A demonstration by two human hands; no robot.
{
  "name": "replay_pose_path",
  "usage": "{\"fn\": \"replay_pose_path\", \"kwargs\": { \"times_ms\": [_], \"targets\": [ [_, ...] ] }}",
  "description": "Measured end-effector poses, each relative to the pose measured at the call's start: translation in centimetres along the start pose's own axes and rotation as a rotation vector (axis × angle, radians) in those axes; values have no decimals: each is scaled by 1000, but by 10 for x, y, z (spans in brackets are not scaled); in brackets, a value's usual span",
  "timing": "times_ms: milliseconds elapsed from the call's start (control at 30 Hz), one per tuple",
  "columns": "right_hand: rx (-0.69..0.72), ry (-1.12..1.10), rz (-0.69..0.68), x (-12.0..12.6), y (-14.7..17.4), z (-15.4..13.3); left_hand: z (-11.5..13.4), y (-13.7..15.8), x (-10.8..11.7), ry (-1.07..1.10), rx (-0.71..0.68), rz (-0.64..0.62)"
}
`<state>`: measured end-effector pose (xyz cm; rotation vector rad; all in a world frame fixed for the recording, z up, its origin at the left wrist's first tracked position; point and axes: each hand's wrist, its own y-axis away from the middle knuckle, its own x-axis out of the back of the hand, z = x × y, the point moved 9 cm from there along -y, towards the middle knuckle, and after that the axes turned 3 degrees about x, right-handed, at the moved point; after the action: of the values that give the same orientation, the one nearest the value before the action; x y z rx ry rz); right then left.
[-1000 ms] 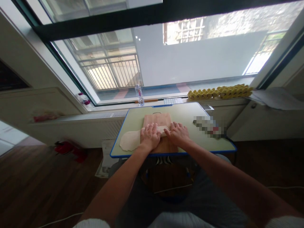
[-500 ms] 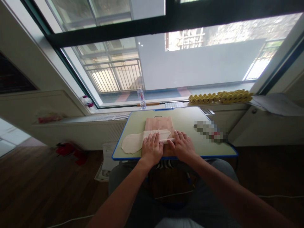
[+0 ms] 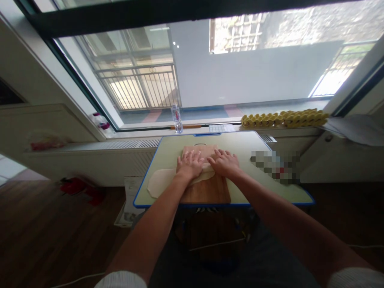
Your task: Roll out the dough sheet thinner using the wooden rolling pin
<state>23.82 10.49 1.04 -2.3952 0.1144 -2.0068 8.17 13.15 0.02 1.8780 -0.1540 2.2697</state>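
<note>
A long, flat sheet of dough (image 3: pixel 162 181) lies across a wooden cutting board (image 3: pixel 210 192), and its left end spreads onto the table. My left hand (image 3: pixel 190 164) rests palm down over the dough, fingers stretched forward and apart. Beside it my right hand (image 3: pixel 224 161) also lies flat, with its fingers extended near the board's right edge. Both palms press on a pale rolling pin (image 3: pixel 206 165), of which only a short piece shows between them.
The light table (image 3: pixel 243 144) has a blue rim. A blurred-out item (image 3: pixel 274 166) lies on its right side. On the windowsill behind stand a clear bottle (image 3: pixel 177 119) and a yellow bumpy object (image 3: pixel 283 119). A red object (image 3: pixel 72 185) is on the floor at left.
Both hands have moved forward, away from me, with the rolling pin, and their fingers now stretch farther. More of the board's near part shows. The camera view has shifted slightly.
</note>
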Motion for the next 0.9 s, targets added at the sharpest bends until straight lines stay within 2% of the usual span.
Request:
{"fn": "replay_pose_path", "kwargs": {
  "times_ms": [100, 200, 367, 700, 900],
  "targets": [
    [-8, -50, -42, -5, -26, 4, -5, -26, 0, 25, -3, -28],
    [-22, -87, -72, -10, -47, 8, -8, -44, 3, 19, -3, -3],
    [-42, -111, -77, -12, -57, 10, -10, -52, 7, 15, 16, 55],
    [-35, -53, 24, -1, -10, 3, -4, -12, 1, 3, 15, 26],
    [12, 61, 121, 7, 28, -5, 5, 24, 3, -52, 12, 110]
  ]
}}
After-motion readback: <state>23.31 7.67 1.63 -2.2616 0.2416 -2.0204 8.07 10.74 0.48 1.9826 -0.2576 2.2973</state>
